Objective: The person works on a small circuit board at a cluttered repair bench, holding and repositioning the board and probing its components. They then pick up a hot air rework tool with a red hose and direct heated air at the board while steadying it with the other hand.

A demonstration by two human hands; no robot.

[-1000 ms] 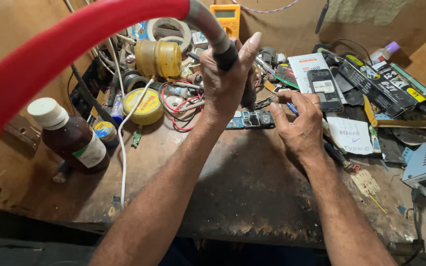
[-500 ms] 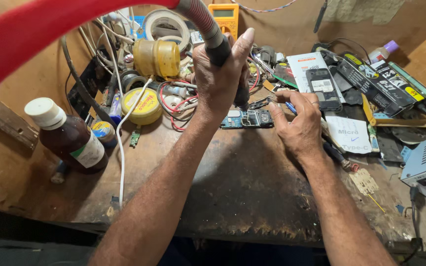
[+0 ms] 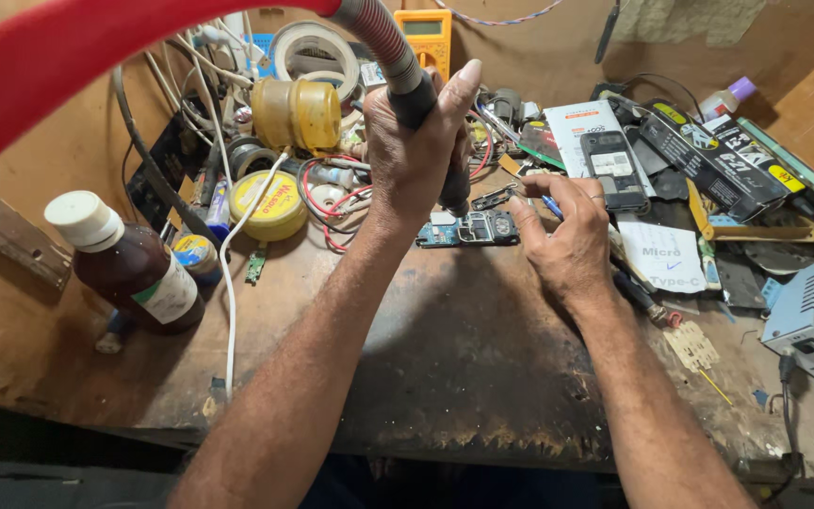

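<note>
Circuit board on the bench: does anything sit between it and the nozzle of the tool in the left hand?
Nothing visible does. The left hand holds the black-handled tool tip-down just above the circuit board. The right hand works from the board's right side with a blue-handled tool, clear of the nozzle.

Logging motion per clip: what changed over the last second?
Little changed. The left hand keeps its grip on the hot-air handpiece, nozzle over the circuit board; it shifted only slightly. The right hand still holds a tool at the board's right edge. The brown bottle and yellow tin stayed put.
</note>
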